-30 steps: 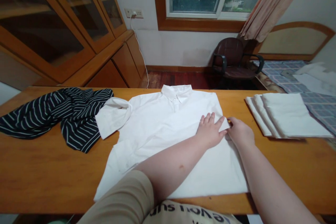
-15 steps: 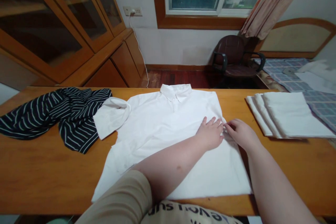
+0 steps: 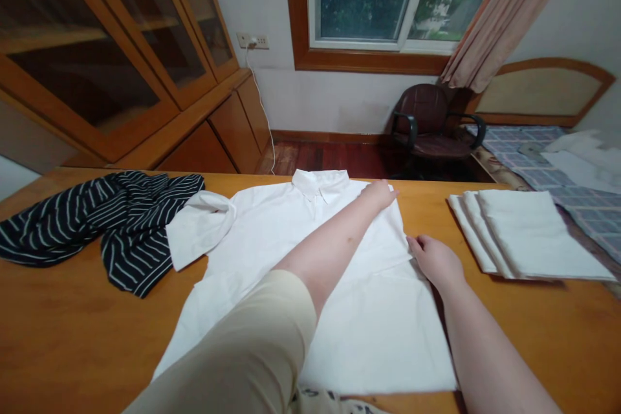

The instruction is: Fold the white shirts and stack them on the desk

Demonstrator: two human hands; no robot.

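A white collared shirt [image 3: 291, 239] lies spread front-up on the wooden table [image 3: 72, 323], its right side folded in and its left sleeve [image 3: 198, 236] bunched out to the left. My left hand [image 3: 381, 194] reaches across to the shirt's far right shoulder, fingers lying flat on the cloth. My right hand [image 3: 433, 259] rests at the shirt's right edge with its fingers curled against the folded fabric there.
A black and white striped garment [image 3: 97, 220] lies crumpled at the left of the table. A stack of folded white cloths [image 3: 524, 233] sits at the right. Beyond the table stand a brown armchair [image 3: 431, 123], a wooden cabinet [image 3: 121, 58] and a bed [image 3: 557, 155].
My left hand has slid from the shirt's right middle up to its far right shoulder. My right hand has stayed at the right edge. The view has tilted slightly.
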